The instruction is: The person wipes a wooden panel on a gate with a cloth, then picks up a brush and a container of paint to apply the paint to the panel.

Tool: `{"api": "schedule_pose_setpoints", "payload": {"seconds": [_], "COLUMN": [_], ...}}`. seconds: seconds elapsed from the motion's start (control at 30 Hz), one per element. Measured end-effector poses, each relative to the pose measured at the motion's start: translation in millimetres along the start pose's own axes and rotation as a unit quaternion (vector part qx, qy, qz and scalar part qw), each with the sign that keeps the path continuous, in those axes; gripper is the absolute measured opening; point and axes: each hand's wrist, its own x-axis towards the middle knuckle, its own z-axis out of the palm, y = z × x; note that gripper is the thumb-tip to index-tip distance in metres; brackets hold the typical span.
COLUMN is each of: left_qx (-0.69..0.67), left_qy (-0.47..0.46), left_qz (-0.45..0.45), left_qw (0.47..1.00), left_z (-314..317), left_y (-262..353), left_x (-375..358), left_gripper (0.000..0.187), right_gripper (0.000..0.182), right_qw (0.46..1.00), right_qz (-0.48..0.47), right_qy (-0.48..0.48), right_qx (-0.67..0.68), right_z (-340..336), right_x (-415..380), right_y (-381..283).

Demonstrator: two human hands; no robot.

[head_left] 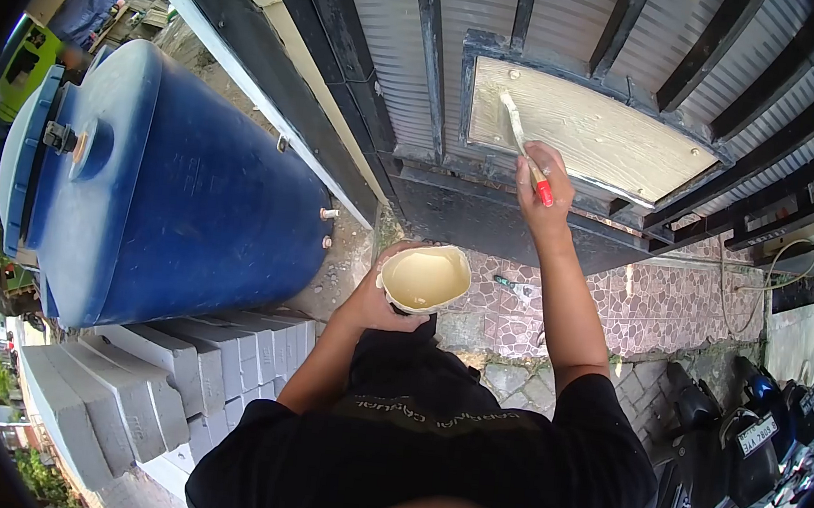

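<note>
Both hands closed: right hand w/ paintbrush, left hand half-hidden behind cup.

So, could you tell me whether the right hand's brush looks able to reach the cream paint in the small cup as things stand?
Probably yes: the cream-filled small cup in the left hand sits open-topped below the right hand, with nothing between them.

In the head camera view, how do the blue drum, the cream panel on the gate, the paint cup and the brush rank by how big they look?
1. Big blue plastic drum
2. Cream-painted rectangular panel on the dark metal gate
3. Round cup of cream paint, held in the left hand
4. Red-handled paintbrush, held in the right hand
</note>
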Motion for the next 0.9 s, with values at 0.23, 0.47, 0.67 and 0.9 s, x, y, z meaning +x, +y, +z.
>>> {"api": "schedule_pose_setpoints", "payload": {"seconds": [0.23,0.47,0.67,0.9], "left_qx": [-0.016,-0.017,0.01,0.011], "left_qy": [0.006,0.009,0.012,0.005], "left_qz": [0.006,-0.01,0.001,-0.009], "left_qw": [1.0,1.0,1.0,1.0], "left_z": [-7,-14,-23,-22], "left_y": [6,-2,4,3], "left_x": [-1,-9,-8,-14], "left_gripper": [0.092,0.093,0.092,0.092], "right_gripper": [0.021,0.02,0.03,0.043], "right_qw": [0.993,0.998,0.983,0.973], "right_qz": [0.071,0.029,-0.058,-0.049], "right_qy": [0.021,-0.023,0.101,0.133], "right_qx": [0.088,-0.05,-0.143,-0.184], "right_z": [-2,-13,-18,54], "right_x": [-22,-18,-46,-60], "right_y": [5,22,-1,13]}}
